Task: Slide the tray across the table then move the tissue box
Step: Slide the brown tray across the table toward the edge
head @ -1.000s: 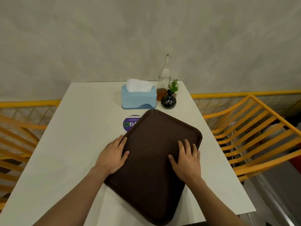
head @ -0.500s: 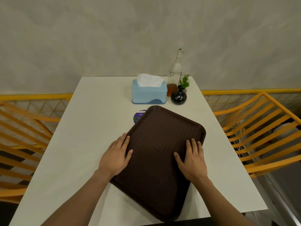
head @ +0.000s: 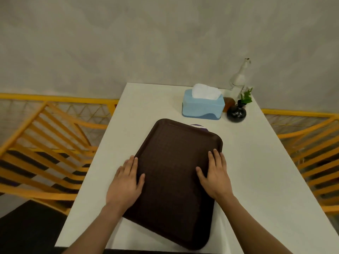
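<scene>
On white table (head: 256, 162) by grey wall (head: 146, 43), orange chairs (head: 45, 143) either side, both hands spread flat on brown tray (head: 174, 171).

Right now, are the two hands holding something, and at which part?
Nothing is grasped. Both hands lie flat on the brown tray: the left hand over its left edge, the right hand by its right edge, fingers open, pressing down.

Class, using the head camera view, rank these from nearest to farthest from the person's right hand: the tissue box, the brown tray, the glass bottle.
1. brown tray: directly under the right hand, which rests flat on its right side.
2. tissue box: beyond the tray's far edge, towards the wall.
3. glass bottle: farthest, at the table's back right corner, behind the box.
</scene>
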